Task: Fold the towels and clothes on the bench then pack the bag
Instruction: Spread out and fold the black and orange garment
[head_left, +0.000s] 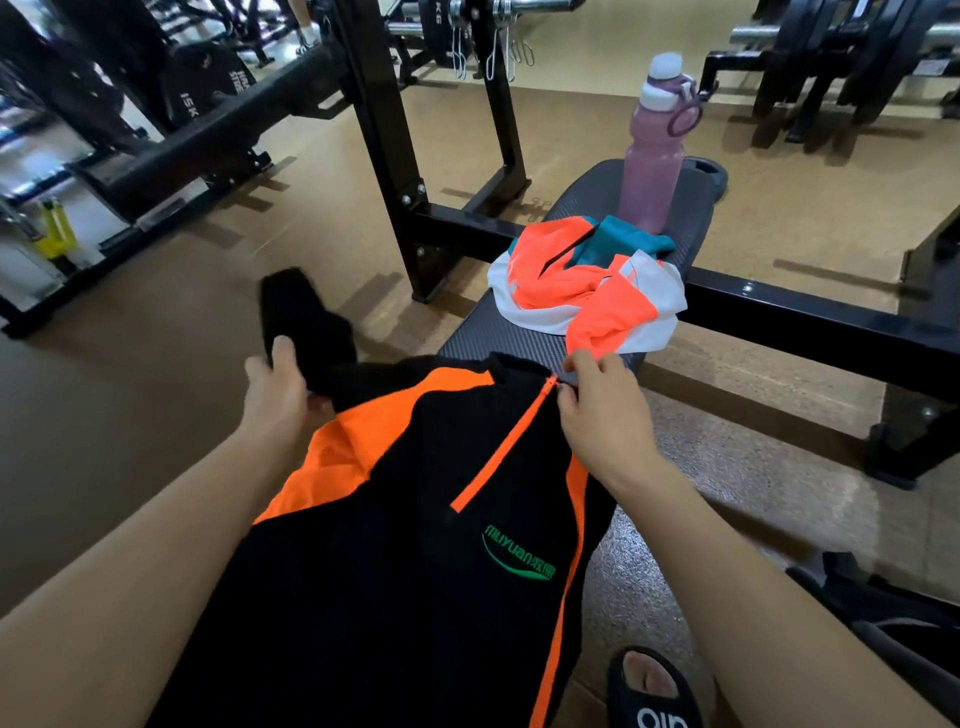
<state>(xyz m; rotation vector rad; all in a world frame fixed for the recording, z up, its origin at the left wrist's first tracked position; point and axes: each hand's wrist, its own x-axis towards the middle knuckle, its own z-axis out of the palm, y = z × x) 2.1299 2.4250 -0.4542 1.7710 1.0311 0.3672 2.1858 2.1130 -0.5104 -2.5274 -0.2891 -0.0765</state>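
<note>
A black and orange jacket (415, 519) with a green logo lies spread front-up on the near end of the dark bench (498, 332). My left hand (278, 384) grips the jacket's black sleeve at its left shoulder, and the sleeve sticks up and out over the floor. My right hand (602, 410) pinches the collar beside the top of the orange zip. Farther along the bench lies a crumpled orange, white and teal garment (587, 291). The black bag (883, 618) sits on the floor at the lower right, partly cut off.
A pink water bottle (657, 150) stands upright at the bench's far end. A black rack frame (395, 156) and its crossbar (805, 317) flank the bench. Weight plates and machines line the back. My sandalled foot (649, 686) rests on the floor.
</note>
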